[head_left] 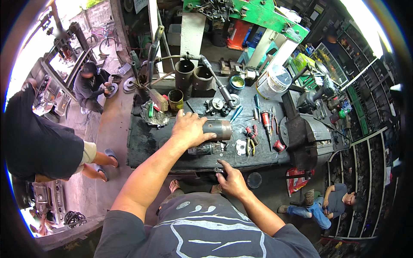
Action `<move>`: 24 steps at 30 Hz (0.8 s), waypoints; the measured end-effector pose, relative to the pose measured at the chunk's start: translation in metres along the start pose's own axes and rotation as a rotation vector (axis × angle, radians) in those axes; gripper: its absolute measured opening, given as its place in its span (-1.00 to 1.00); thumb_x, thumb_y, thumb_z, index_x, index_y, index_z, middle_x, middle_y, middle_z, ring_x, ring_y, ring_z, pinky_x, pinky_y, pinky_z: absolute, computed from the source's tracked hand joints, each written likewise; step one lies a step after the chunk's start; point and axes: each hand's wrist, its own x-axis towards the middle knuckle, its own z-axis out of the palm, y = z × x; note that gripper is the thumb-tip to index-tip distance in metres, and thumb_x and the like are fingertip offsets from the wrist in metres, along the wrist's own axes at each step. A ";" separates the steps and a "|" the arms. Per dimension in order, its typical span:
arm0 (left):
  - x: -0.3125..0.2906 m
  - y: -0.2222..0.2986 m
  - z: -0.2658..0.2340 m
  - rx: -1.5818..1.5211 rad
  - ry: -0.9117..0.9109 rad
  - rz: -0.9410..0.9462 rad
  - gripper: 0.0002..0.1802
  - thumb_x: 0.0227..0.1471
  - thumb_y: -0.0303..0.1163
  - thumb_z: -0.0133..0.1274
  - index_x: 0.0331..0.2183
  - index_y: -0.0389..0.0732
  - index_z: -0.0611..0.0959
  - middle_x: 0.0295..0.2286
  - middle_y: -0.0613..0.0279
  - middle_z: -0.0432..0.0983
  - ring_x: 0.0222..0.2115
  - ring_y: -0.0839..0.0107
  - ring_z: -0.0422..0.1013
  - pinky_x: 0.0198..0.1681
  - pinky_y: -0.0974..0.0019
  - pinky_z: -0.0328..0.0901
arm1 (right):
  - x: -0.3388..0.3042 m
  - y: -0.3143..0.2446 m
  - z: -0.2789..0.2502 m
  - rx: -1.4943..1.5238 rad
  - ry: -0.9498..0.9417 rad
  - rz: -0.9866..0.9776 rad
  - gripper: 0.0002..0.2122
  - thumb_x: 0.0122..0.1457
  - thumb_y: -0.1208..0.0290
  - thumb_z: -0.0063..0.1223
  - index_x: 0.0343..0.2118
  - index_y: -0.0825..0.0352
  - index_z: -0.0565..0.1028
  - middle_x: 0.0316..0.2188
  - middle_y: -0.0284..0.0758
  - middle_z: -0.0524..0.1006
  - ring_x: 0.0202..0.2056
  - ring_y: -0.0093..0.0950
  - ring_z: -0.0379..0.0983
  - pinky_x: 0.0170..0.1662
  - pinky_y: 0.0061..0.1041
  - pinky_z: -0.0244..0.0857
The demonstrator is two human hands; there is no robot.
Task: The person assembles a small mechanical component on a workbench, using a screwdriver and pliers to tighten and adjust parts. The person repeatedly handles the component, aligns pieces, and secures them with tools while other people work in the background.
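My left hand [190, 130] lies over a dark, worn metal cylinder [220, 129] on its side on the workbench. The fingers reach over its far side and the thumb presses along the near side. Close below the cylinder is a shiny, dark machine part [202, 149], partly covered by my left wrist. Just off the front edge of the bench, my right hand [234, 182] pinches a small grey metal piece [220, 170] between thumb and fingers; its exact kind is too small to tell. Small washers lie on the bench near it.
The black workbench [180, 162] holds pliers [250, 148], a red-handled tool [266, 124] and a large vise [303, 133] at right. Metal cans [184, 71] and a white bucket [273, 81] stand behind. Other people are at left, lower right and far back.
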 end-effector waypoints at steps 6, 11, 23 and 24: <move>0.001 0.002 -0.005 -0.009 -0.055 -0.013 -0.01 0.17 0.58 0.09 0.29 -0.01 0.69 0.10 0.03 0.67 0.26 0.08 0.46 0.49 -0.22 0.03 | 0.039 -0.005 -0.004 0.273 0.014 0.020 -0.57 0.41 0.45 0.18 0.31 0.37 0.54 0.05 0.13 0.69 0.08 0.01 0.70 0.16 -0.19 0.52; -0.001 0.003 -0.004 0.001 -0.036 -0.013 -0.03 0.18 0.55 0.10 0.28 -0.01 0.69 0.08 0.02 0.67 0.26 0.06 0.46 0.48 -0.21 0.03 | 0.050 0.025 -0.017 0.267 0.048 0.293 -0.53 0.46 0.48 0.09 0.41 0.38 0.48 0.03 0.00 0.74 0.05 -0.42 0.65 0.18 -0.37 0.46; 0.001 0.008 -0.003 0.028 -0.031 -0.032 -0.04 0.18 0.54 0.12 0.31 0.02 0.67 0.12 0.10 0.65 0.26 0.13 0.46 0.50 -0.22 0.02 | 0.042 0.024 -0.019 0.189 0.088 0.050 -0.56 0.42 0.43 0.13 0.34 0.36 0.54 0.12 0.18 0.64 0.19 0.08 0.61 0.25 -0.15 0.47; 0.001 0.008 -0.003 0.033 -0.038 -0.026 -0.05 0.19 0.54 0.11 0.31 0.02 0.67 0.12 0.10 0.65 0.25 0.13 0.46 0.50 -0.22 0.02 | 0.042 0.022 -0.020 0.224 0.085 0.105 -0.58 0.43 0.42 0.13 0.31 0.37 0.56 0.04 0.15 0.67 0.11 0.03 0.65 0.19 -0.17 0.49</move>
